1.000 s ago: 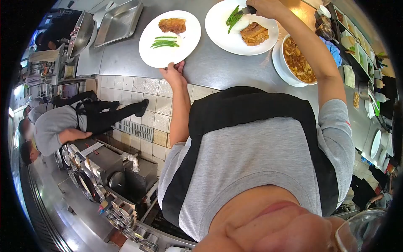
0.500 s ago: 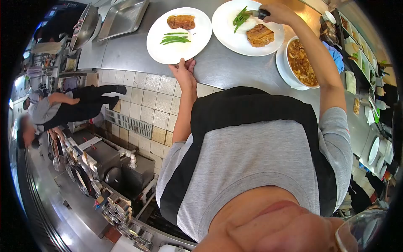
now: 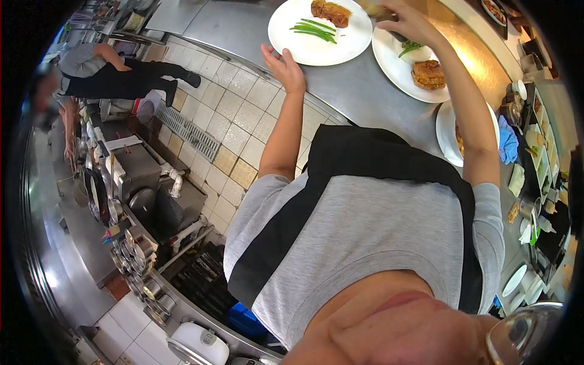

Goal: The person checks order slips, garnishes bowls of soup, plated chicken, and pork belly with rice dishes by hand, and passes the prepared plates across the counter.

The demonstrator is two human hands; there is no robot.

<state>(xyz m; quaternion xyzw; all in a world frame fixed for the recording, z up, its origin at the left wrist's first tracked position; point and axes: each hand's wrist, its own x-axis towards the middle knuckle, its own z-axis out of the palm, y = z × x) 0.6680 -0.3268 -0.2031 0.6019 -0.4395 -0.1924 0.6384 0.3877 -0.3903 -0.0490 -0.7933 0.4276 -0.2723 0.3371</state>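
While reaching out over the steel worktop, holds the left hand open at the near rim of the left plate, grip released and fingers spread; cannot tell whether touching. With the right hand, reaches above the right plate, grip clenched on a dark tool, blurred and mostly hidden. Has green beans and browned meat in front on the left plate, more greens and another browned piece on the right one. Has a white bowl beside the right plate, partly hidden behind the right forearm, and a blue cloth farther right.
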